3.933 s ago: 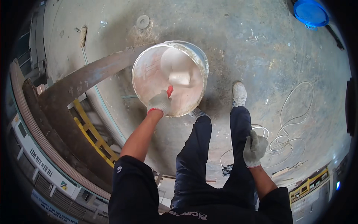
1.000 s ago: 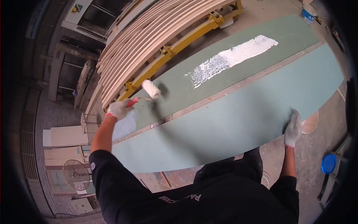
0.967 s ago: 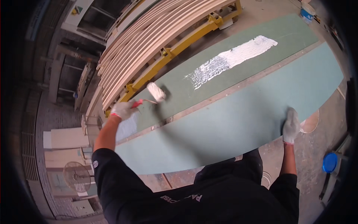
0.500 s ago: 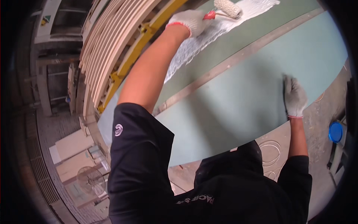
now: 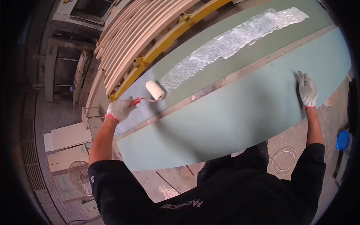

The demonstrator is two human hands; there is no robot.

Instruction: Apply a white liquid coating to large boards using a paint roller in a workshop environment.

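Note:
My left hand (image 5: 120, 108), in a white knitted glove, is closed round the red handle (image 5: 135, 101) of a paint roller. The pale roller sleeve (image 5: 155, 90) lies at the left end of a white, wet-looking streak (image 5: 221, 47) on a long dark green sheet (image 5: 258, 47). Nearer to me spreads a pale green panel (image 5: 225, 116), parted from the dark sheet by a narrow, stained strip (image 5: 213, 85). My gloved right hand (image 5: 308, 90) rests on or just above the right part of this panel, fingers loosely apart, holding nothing visible.
Stacked wooden strips (image 5: 138, 41) stand behind a yellow rail (image 5: 161, 48) on the far left. A fan (image 5: 80, 176) and several boards (image 5: 71, 137) are at lower left. A coiled hose (image 5: 283, 160) lies on the floor, and a round blue object (image 5: 342, 140) is at right.
My left hand has drawn the roller leftward and nearer along the sheet, to the left end of the white streak. The right hand stays beside the panel's right part. The view has shifted.

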